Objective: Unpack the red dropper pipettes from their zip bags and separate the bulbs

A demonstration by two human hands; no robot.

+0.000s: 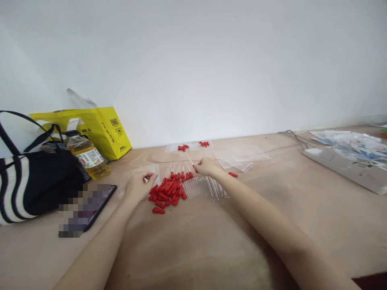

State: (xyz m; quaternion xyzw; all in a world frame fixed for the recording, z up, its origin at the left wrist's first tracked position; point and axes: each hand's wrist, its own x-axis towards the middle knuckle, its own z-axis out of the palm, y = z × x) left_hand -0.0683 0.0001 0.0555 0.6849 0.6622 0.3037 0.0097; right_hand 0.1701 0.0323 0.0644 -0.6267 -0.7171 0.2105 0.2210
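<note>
A heap of small red rubber caps [168, 190] lies on the tan table [193, 241], beside a row of clear thin tubes [205, 189]. My right hand [206, 166] is pinched round one clear tube with a red cap at its end, just above the heap's far side. My left hand [139, 185] rests at the heap's left edge, fingers curled on the corner of a clear plastic bag [137, 177]. Two clear bags with a few red caps [193, 146] lie farther back near the wall.
A striped black-and-white bag [27, 181], a bottle of yellow liquid [88, 158] and a yellow paper bag [99, 129] stand at the left. A phone [90, 209] lies near my left forearm. Empty clear bags [238, 158], a power strip [344, 167] and printed packets [356, 147] lie at the right.
</note>
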